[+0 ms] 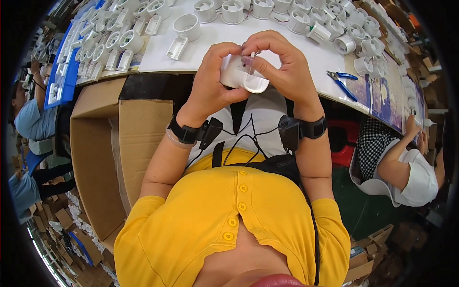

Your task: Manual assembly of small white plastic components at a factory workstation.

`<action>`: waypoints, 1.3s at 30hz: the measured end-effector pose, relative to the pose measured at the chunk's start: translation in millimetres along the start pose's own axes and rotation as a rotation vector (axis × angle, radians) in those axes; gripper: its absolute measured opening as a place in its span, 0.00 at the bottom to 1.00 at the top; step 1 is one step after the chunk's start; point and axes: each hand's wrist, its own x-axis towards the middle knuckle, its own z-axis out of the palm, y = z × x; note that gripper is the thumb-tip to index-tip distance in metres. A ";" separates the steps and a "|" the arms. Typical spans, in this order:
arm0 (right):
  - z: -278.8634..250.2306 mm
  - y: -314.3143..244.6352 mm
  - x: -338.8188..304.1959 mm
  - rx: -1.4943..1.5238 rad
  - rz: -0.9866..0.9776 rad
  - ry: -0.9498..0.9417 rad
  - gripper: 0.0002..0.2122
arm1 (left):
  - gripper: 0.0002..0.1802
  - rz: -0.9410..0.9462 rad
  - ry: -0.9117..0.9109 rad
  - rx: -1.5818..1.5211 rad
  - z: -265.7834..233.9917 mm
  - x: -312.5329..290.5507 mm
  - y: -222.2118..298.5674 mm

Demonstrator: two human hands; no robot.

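Over my lap at the table's front edge, I hold a white plastic housing [257,85] with a rounded, open end. My left hand [206,79] wraps around its left side, the thumb along the lower edge. From the right, my right hand [290,64] reaches over the housing with thumb and forefinger pinched near its top. Something small and thin shows at those fingertips, too small to name. My fingers hide much of the housing's upper part. Beyond my left hand, a similar white housing [187,27] with a ring and a trough-like arm lies on the table.
Many white ring-shaped housings [232,12] crowd the back of the white table [306,52]. Blue-handled cutters [344,83] lie at the right. A blue tray [64,79] stands left, above an open cardboard box [98,158]. People sit on both sides; black cables hang between my wrist straps.
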 end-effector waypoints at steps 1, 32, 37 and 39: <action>-0.4 -0.5 0.2 -0.025 0.012 0.030 0.07 | 0.38 0.019 0.021 0.021 1.4 1.1 0.1; 16.6 -9.4 -1.1 -0.184 -0.044 0.151 0.05 | 0.35 0.194 0.227 0.103 3.9 3.0 3.2; 15.7 -4.7 5.7 -0.338 -0.205 0.218 0.05 | 0.37 0.172 0.196 0.043 12.8 0.6 8.8; 11.7 -5.7 7.2 -0.370 -0.245 0.183 0.05 | 0.38 0.153 0.202 -0.024 18.3 -2.0 10.3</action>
